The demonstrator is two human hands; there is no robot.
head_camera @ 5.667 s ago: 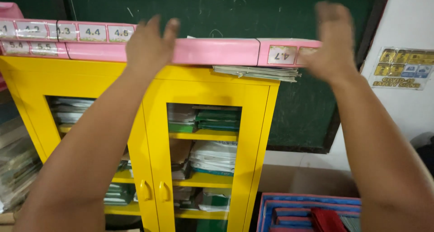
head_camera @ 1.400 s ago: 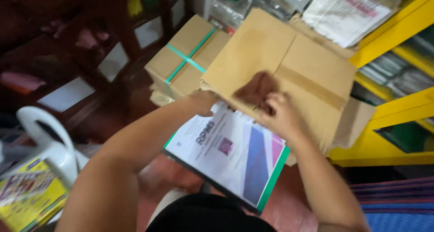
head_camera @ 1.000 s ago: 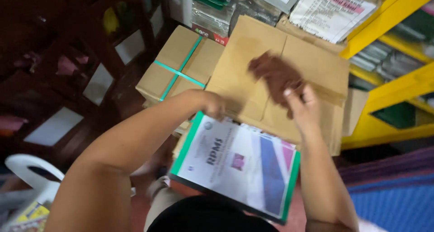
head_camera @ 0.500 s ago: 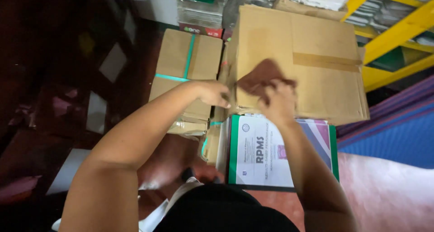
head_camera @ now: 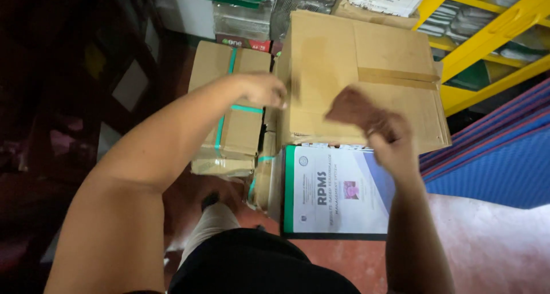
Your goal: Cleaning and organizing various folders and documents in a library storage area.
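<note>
Red-brown floor (head_camera: 475, 236) forms the base of the scene, bounded on the right by a blue mat with purple edge stripes (head_camera: 492, 156) and, upper right, a yellow metal shelf cabinet (head_camera: 487, 39).

Head view: one large flat brown cardboard box (head_camera: 366, 70) lies in the centre, its top flaps closed with one strip of brown tape. To its left stands one smaller cardboard box bound with green strapping (head_camera: 229, 99). One white binder with a green spine and a blue-purple cover panel (head_camera: 335, 191) lies just below the large box, touching its lower edge.

Two hands are in view. The left hand (head_camera: 260, 90) hovers over the left edge of the large box with fingers curled loosely inward; it grips nothing visible. The right hand (head_camera: 389, 136) is closed around the lower end of one dark brown cloth (head_camera: 355, 108), which is raised above the box top and motion-blurred.

Compared with the frame half a second earlier: the cloth was then bunched between both hands near the box's left side; it is now held by the right hand alone, further right. The left hand has separated from it. The binder keeps its position below the box.
</note>
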